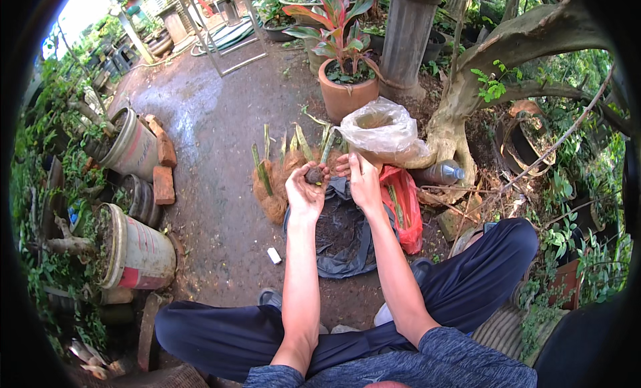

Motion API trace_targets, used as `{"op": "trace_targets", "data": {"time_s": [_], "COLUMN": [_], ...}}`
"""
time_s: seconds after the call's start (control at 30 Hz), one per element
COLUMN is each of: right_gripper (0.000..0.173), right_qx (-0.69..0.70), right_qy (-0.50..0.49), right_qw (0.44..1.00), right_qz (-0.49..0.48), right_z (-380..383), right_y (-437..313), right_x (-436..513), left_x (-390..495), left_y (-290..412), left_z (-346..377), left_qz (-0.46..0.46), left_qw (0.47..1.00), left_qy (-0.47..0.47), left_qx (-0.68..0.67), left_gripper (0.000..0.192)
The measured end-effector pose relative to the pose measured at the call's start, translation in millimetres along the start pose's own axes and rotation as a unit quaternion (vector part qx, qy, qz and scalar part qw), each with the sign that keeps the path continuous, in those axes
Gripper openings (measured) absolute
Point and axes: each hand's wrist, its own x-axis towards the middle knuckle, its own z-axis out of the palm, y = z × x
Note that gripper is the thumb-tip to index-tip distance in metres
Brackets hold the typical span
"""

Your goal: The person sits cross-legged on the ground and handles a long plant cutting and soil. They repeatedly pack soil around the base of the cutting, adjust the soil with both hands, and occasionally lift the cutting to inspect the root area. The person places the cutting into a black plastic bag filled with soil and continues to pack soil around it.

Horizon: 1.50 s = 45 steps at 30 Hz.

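Note:
My left hand (pixel 306 192) is cupped around a dark, round clump of soil (pixel 314 176). A mottled green leaf cutting (pixel 328 147) rises just behind its fingers; whether it is rooted in the clump I cannot tell. To the right, my right hand (pixel 364 180) has its fingers apart, and nothing shows in it. Beneath both wrists lies a black plastic bag (pixel 345 265) with dark soil (pixel 340 228) in it. Beyond my left hand stand leaf cuttings (pixel 262 175) in brown coconut fibre bundles (pixel 273 205). A clear plastic bag (pixel 380 130) of brown material sits beyond my right hand.
A red plastic bag (pixel 408 218) with leaf pieces and a plastic bottle (pixel 440 173) lie at right, by a tree trunk (pixel 450 123). A terracotta pot (pixel 349 95) stands ahead. Buckets (pixel 145 250) and bricks (pixel 164 185) line the left. A small white object (pixel 274 255) lies on the ground.

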Motion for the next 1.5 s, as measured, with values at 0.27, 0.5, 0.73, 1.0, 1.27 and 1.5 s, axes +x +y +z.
{"op": "trace_targets", "data": {"time_s": [0.27,0.5,0.73,1.0,1.27,1.5], "right_gripper": [0.048,0.040,0.061,0.085,0.069,0.067], "right_qx": [-0.337,-0.381,-0.390,-0.517,-0.352,-0.437], "right_qy": [-0.291,-0.110,0.003,-0.031,-0.167,-0.062], "right_qw": [0.847,0.902,0.921,0.854,0.920,0.897], "right_qz": [0.292,0.171,0.001,0.047,-0.047,-0.006], "right_z": [-11.6,25.5,28.6,39.1,36.0,45.1], "right_y": [94.4,112.3,148.1,168.7,177.4,167.9], "right_x": [-33.0,-79.1,-115.1,-161.9,-159.9,-161.3], "left_x": [4.7,11.3,11.6,17.0,18.2,9.0], "left_y": [1.2,-15.3,-26.7,-12.5,-15.3,-20.2], "left_z": [-20.9,-29.1,-45.9,-60.6,-74.0,-71.4], "left_qz": [-0.024,-0.037,0.000,-0.034,-0.053,-0.064], "left_qw": [0.996,0.991,0.994,0.980,0.966,0.933], "left_qy": [0.087,0.124,0.103,0.060,0.075,0.035], "left_qx": [0.016,-0.044,0.040,0.186,0.243,0.353], "left_gripper": [0.031,0.052,0.050,0.021,0.025,0.030]}}
